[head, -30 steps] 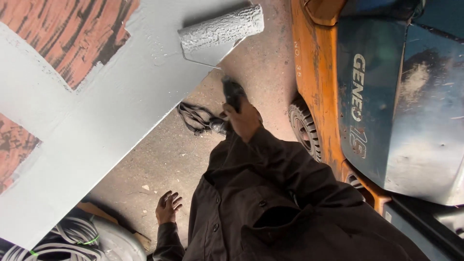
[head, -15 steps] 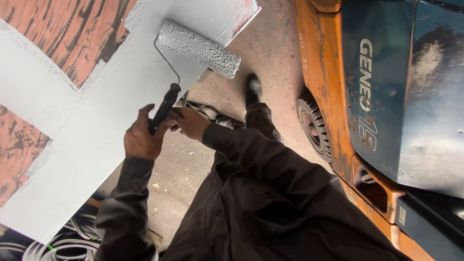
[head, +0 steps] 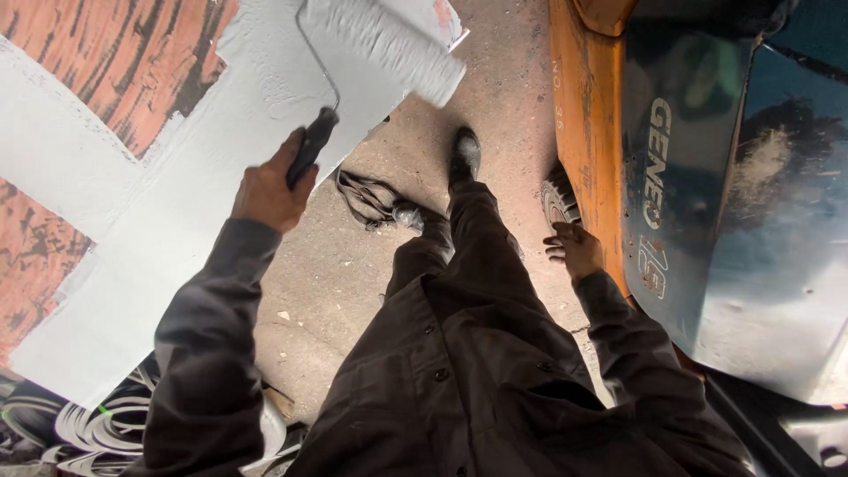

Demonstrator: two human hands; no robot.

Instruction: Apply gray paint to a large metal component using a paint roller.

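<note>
Dusty concrete floor — orange-and-dark-blue machine at right.

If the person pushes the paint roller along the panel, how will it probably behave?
The paint roller is a cylinder, so it probably rolls easily. Its thin wire frame may flex slightly. The left hand lifts it alone, so it seems light.

One head-worn camera looks steeply down, close over the person's torso, toward the floor.
</note>
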